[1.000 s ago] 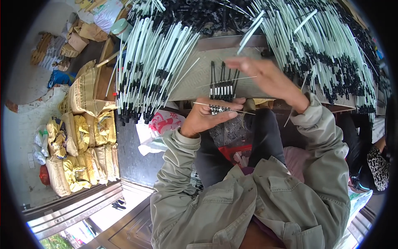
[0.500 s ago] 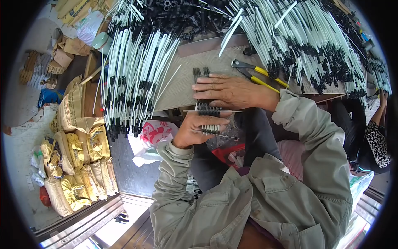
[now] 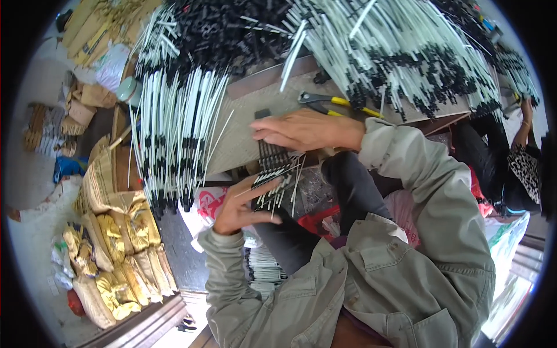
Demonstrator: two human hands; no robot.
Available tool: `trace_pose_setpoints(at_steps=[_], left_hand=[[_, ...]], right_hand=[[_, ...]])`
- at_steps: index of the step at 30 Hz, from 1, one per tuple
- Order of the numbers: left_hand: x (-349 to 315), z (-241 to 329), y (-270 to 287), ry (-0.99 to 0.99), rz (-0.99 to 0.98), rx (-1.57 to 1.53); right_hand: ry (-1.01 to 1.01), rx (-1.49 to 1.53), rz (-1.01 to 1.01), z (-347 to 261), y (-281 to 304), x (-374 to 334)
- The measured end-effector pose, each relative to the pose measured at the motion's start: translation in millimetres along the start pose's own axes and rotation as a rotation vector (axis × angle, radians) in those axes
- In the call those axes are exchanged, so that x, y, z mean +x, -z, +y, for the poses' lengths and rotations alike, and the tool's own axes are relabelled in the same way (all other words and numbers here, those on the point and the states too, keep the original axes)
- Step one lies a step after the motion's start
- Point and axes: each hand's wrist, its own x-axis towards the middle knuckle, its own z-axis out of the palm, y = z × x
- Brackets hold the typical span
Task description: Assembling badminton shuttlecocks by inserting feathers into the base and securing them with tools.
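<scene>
The row of black-and-white rods (image 3: 271,155) lies between the two hands; its long axis runs away from the person, from the left fingers up to and beneath the right ones, its near end leaning slightly toward the right; the left hand (image 3: 235,203) is nearer the pale near end, its thumb spread apart from its fingers with rod ends in the gap, though whether any are pinched I cannot tell; the right hand (image 3: 304,129) lies across the dark far part, fingers close together and pointing left, roughly crosswise to the rods, its grip hidden; a few thin white rods (image 3: 298,180) splay just right of the left fingertips; the pliers (image 3: 340,101) lie on the table (image 3: 241,127), beyond the right hand and to the right of its fingers.
</scene>
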Motion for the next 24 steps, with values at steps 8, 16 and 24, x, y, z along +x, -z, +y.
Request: trace_pose_setpoints(at_steps=[8,16,24], left_hand=[[-1,3,17,-0.175,0.088,0.632],[51,3,21,-0.244,-0.174,0.935],[54,-3,21,-0.258,-0.169,0.928]], right_hand=[[-0.147,-0.028,-0.062,-10,9,4],[-0.209,0.032,-0.012,-14,11,18],[-0.224,-0.678,-0.014,74,116,100]])
